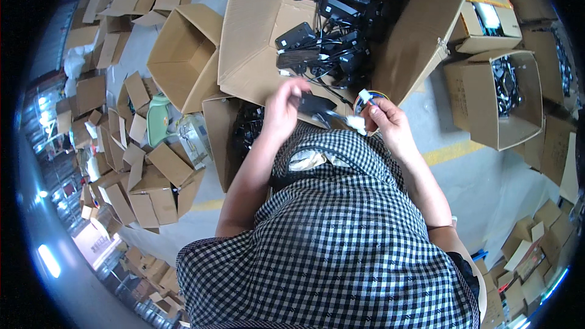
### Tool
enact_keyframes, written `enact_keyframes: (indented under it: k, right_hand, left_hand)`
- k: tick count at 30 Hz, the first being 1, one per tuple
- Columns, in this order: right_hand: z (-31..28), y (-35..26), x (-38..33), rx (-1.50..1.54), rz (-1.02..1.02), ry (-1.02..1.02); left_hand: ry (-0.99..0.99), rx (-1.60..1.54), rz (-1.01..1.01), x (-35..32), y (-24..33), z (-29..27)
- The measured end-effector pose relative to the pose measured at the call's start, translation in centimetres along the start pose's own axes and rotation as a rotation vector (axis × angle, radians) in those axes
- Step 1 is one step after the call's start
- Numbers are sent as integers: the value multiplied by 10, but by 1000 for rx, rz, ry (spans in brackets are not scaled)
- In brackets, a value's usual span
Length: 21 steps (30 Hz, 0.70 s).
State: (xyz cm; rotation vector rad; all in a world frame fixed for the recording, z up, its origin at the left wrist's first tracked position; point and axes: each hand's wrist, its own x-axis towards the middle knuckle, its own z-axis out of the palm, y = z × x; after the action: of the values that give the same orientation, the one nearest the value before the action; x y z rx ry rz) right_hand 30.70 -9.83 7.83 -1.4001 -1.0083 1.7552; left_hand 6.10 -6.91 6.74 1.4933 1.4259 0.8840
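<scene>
black adapter (315, 103) was pinched in the left hand (281, 109) above the lap, steadied while the right hand (384, 119) gripped a white tape roll (365, 99) near the cardboard box (256, 42) edge.

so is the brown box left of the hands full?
No, the open brown box shows only bare cardboard inside, while the big box ahead holds black adapters.

Open brown cartons (183, 55) all around (one (341, 18) full of black adapters)

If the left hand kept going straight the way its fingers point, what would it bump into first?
Most likely the black adapter right at the left hand's fingertips, which it already seems to touch. Beyond that is the right hand. Depth is hard to judge from above.
</scene>
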Motion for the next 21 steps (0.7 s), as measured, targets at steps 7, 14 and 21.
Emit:
enact_keyframes:
  k: [7,14,21]
  right_hand:
    - [-9,-21,0,138,-115,112]
    - [9,-25,3,-39,30,-77]
    - [37,-41,19,-269,-149,-173]
  left_hand:
    - [248,-847,-403,24,-4,-13]
    - [152,-476,-110,-43,-16,-15]
    - [-64,68,-49,-42,12,-12]
